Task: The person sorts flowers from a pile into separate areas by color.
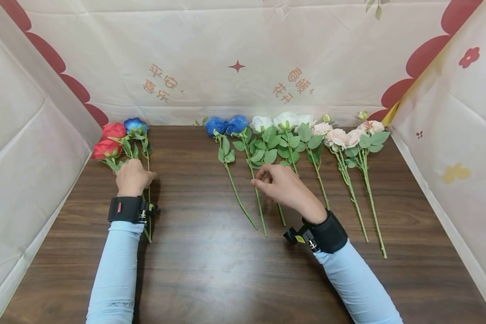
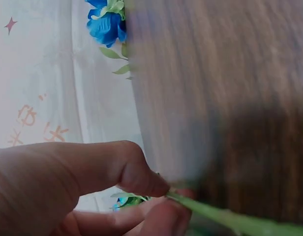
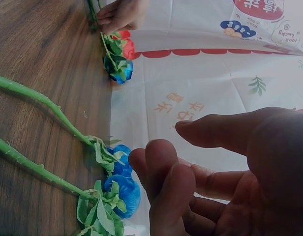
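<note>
At the left, my left hand [image 1: 132,177] pinches a green rose stem [image 2: 210,211] between thumb and finger. Two red roses [image 1: 112,139] and a blue rose [image 1: 136,125] lie just beyond that hand, their stems partly hidden under it. My right hand [image 1: 285,189] hovers over the stems of the right-hand row, fingers loosely bent and thumb apart, holding nothing. Close to it lie two blue roses [image 1: 227,125] with long stems and several white roses [image 1: 285,120]. In the right wrist view, the blue roses [image 3: 124,194] sit left of the fingers.
Several pale pink flowers [image 1: 344,136] on green stems lie at the right end of the row. The brown wooden table [image 1: 210,274] is bordered by a printed cloth [image 1: 227,54] at the back and both sides.
</note>
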### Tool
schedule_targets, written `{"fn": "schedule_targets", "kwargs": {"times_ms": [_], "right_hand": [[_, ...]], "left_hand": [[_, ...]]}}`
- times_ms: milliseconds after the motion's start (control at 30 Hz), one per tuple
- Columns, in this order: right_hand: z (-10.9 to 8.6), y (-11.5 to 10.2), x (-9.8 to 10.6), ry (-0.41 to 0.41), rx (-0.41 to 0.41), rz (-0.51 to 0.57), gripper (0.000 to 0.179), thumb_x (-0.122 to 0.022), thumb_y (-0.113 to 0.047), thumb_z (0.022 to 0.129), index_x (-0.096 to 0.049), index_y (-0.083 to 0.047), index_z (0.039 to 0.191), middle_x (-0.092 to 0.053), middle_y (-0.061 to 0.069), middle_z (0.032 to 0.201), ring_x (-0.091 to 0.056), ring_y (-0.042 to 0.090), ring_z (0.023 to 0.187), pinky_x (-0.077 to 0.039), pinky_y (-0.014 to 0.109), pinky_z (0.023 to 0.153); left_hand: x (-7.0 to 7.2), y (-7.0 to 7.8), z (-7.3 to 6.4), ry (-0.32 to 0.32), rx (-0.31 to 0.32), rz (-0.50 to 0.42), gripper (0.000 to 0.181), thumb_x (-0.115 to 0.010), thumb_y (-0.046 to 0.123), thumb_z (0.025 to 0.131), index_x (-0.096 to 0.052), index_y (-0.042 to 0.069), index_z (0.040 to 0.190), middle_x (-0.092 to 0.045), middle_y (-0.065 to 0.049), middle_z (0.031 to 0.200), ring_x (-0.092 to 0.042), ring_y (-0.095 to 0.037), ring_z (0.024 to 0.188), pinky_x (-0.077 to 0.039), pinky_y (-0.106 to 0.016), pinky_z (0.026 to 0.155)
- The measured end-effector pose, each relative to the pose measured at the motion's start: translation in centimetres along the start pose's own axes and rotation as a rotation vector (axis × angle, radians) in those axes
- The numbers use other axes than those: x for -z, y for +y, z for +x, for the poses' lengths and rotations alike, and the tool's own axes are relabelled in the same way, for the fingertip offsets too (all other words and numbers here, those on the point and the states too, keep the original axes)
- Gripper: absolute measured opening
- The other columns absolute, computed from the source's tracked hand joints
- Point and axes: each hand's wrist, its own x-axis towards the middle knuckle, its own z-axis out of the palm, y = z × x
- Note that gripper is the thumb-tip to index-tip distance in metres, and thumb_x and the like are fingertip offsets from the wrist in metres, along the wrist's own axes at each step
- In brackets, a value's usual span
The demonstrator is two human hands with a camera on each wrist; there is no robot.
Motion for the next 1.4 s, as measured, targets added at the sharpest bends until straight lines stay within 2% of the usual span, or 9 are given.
{"fn": "schedule_targets", "kwargs": {"times_ms": [267, 400, 567, 767, 900, 1033, 1133, 1267, 1400], "right_hand": [[0.0, 0.1, 0.1, 0.001, -0.015, -0.005, 0.02, -0.058, -0.033, 0.095, -0.064, -0.014, 0.098, -0.064, -0.006, 0.07, -0.058, 0.011, 0.045, -0.048, 0.03, 0.051], [0.0, 0.2, 0.1, 0.0, -0.016, -0.009, 0.021, -0.058, -0.034, 0.094, -0.064, -0.014, 0.097, -0.064, -0.007, 0.07, -0.058, 0.011, 0.045, -0.048, 0.03, 0.051], [0.0, 0.2, 0.1, 0.001, -0.014, -0.016, 0.021, -0.058, -0.034, 0.094, -0.064, -0.014, 0.098, -0.064, -0.007, 0.07, -0.058, 0.011, 0.045, -0.048, 0.03, 0.053], [0.1, 0.2, 0.2, 0.005, -0.022, -0.009, 0.019, -0.059, -0.032, 0.094, -0.064, -0.014, 0.098, -0.063, -0.006, 0.069, -0.06, 0.015, 0.047, -0.048, 0.031, 0.054], [0.1, 0.3, 0.3, 0.005, -0.031, -0.002, 0.019, -0.059, -0.033, 0.094, -0.064, -0.014, 0.098, -0.063, -0.006, 0.068, -0.062, 0.02, 0.049, -0.047, 0.031, 0.052], [0.1, 0.3, 0.3, 0.004, -0.037, 0.004, 0.02, -0.058, -0.033, 0.094, -0.064, -0.014, 0.098, -0.063, -0.005, 0.066, -0.062, 0.02, 0.048, -0.047, 0.032, 0.051], [0.1, 0.3, 0.3, 0.003, -0.037, 0.011, 0.02, -0.059, -0.032, 0.094, -0.064, -0.014, 0.098, -0.063, -0.005, 0.067, -0.062, 0.021, 0.049, -0.048, 0.032, 0.052], [0.2, 0.4, 0.1, 0.002, -0.041, 0.017, 0.019, -0.059, -0.031, 0.094, -0.064, -0.014, 0.099, -0.064, -0.005, 0.07, -0.062, 0.022, 0.05, -0.048, 0.031, 0.051], [0.2, 0.1, -0.3, 0.001, -0.035, 0.026, 0.018, -0.058, -0.03, 0.095, -0.063, -0.012, 0.099, -0.064, -0.006, 0.071, -0.062, 0.022, 0.051, -0.049, 0.03, 0.051]], "left_hand": [[0.7, 0.8, -0.1, 0.022, -0.057, -0.034, 0.036, -0.071, 0.03, 0.08, -0.064, 0.001, 0.059, -0.063, -0.02, 0.074, -0.058, -0.04, 0.076, -0.043, -0.047, 0.063], [1.6, 1.7, -0.7, 0.068, -0.088, -0.083, 0.032, -0.07, 0.028, 0.081, -0.07, 0.003, 0.061, -0.065, -0.015, 0.068, -0.057, -0.038, 0.076, -0.042, -0.045, 0.064], [2.9, 3.1, -1.8, 0.134, -0.107, -0.146, 0.032, -0.069, 0.026, 0.082, -0.069, 0.005, 0.058, -0.062, -0.007, 0.058, -0.055, -0.033, 0.075, -0.039, -0.042, 0.063], [4.2, 4.6, -2.9, 0.23, -0.134, -0.202, 0.026, -0.067, 0.023, 0.082, -0.073, 0.001, 0.07, -0.065, -0.01, 0.065, -0.055, -0.032, 0.073, -0.036, -0.04, 0.059], [4.5, 5.1, -3.2, 0.239, -0.155, -0.235, 0.025, -0.067, 0.023, 0.083, -0.073, 0.0, 0.078, -0.066, -0.012, 0.07, -0.055, -0.03, 0.073, -0.036, -0.039, 0.058], [4.3, 5.5, -3.2, 0.191, -0.181, -0.28, 0.023, -0.067, 0.023, 0.084, -0.073, 0.001, 0.083, -0.067, -0.011, 0.069, -0.062, -0.027, 0.068, -0.039, -0.036, 0.056], [3.9, 6.0, -3.2, 0.096, -0.205, -0.338, 0.023, -0.065, 0.023, 0.086, -0.073, 0.002, 0.089, -0.069, -0.009, 0.071, -0.066, -0.02, 0.062, -0.042, -0.033, 0.054], [3.1, 7.1, -3.2, -0.041, -0.239, -0.462, 0.021, -0.062, 0.02, 0.087, -0.072, 0.002, 0.094, -0.07, -0.009, 0.074, -0.068, -0.016, 0.061, -0.048, -0.029, 0.056], [2.2, 8.4, -3.6, -0.125, -0.272, -0.606, 0.02, -0.061, 0.015, 0.086, -0.071, 0.0, 0.095, -0.069, -0.01, 0.075, -0.068, -0.022, 0.063, -0.053, -0.032, 0.06]]}}
